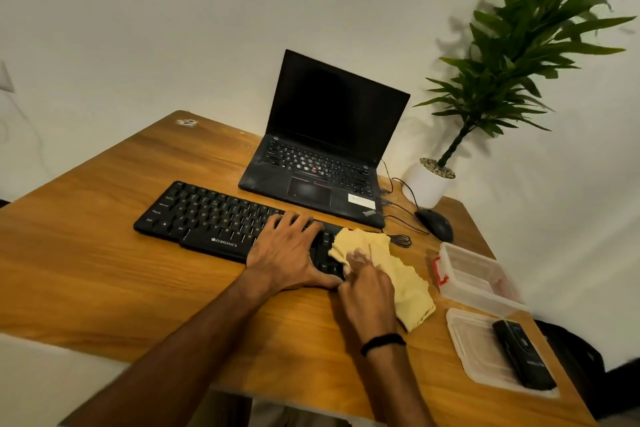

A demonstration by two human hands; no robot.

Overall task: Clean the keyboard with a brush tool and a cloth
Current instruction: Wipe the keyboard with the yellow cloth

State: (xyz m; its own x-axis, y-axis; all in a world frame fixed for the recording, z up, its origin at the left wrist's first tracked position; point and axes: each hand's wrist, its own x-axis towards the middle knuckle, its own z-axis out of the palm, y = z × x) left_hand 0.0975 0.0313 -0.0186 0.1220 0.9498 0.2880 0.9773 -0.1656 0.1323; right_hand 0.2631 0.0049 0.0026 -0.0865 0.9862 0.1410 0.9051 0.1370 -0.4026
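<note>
Both your hands crowd the right end of the keyboard (pixel 207 218), left hand (pixel 287 250) flat and spread on top, right hand (pixel 369 291) on the cloth (pixel 405 274) (grip too blurry to call), so you'd wipe leftward along it.

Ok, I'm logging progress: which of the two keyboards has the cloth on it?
The separate black Zebronics keyboard: the yellow cloth lies over its right end, under the right hand. The built-in keyboard of the black laptop behind it is bare.
</note>
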